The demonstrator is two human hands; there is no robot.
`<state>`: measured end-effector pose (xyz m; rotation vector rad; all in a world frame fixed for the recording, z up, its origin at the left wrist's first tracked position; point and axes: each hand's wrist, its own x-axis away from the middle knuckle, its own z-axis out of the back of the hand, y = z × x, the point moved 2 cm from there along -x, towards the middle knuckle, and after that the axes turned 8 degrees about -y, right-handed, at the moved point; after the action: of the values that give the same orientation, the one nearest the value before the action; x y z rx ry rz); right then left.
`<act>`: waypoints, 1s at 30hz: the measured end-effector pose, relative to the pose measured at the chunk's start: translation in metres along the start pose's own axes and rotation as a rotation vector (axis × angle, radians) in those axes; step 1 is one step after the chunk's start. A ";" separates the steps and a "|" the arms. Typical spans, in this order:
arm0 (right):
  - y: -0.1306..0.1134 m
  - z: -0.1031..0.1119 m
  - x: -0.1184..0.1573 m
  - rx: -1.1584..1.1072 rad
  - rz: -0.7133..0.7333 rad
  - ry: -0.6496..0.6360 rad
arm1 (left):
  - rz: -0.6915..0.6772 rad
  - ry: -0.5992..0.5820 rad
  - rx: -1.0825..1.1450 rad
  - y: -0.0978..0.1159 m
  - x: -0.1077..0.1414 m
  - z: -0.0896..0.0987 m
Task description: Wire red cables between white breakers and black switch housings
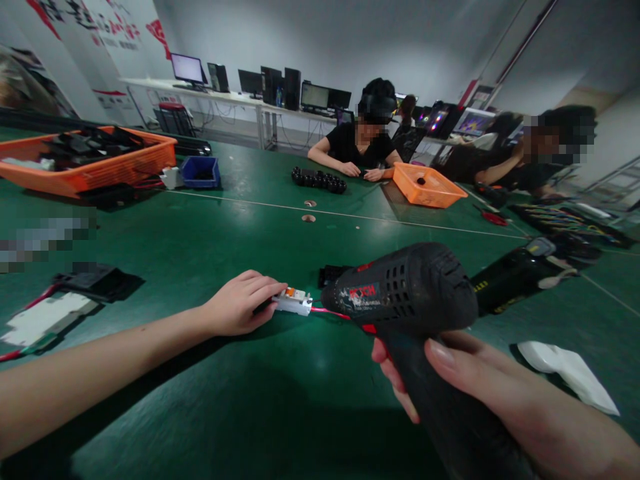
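My left hand (245, 303) rests low over the green table, its fingers closed on a small white circuit breaker (295, 305) with an orange switch. From the breaker's right end a red wire (327, 311) runs toward the drill and passes out of sight behind it. My right hand (480, 380) is wrapped round the handle of a black and red power drill (410, 290). The drill's nose points left, toward the breaker; whether its tip touches anything is hidden. Partly covered by the drill's nose, a small black object (331, 274) lies on the table.
Left are an orange basket (150, 157) of black parts, a blue bin (201, 173) and a white device (43, 320) with red wires. A black bottle-like object (520, 277) and a white piece (565, 370) lie right. Across the table, a person (363, 143) sits near another orange basket (430, 190).
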<state>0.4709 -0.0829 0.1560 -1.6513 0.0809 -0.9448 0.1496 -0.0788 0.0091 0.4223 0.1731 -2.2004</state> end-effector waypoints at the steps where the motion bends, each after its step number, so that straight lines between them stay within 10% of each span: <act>1: -0.001 0.000 0.000 0.012 -0.009 0.005 | -0.001 0.004 0.000 0.000 0.000 0.000; 21: 0.008 0.018 -0.007 -0.082 0.049 -0.077 | -0.015 0.063 -0.024 0.001 0.003 0.006; 30: 0.001 0.057 -0.017 0.079 0.332 0.337 | -0.085 0.170 -0.124 0.027 -0.019 0.034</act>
<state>0.4950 -0.0293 0.1465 -1.3402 0.5241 -0.9457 0.1731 -0.0908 0.0482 0.5415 0.4242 -2.2211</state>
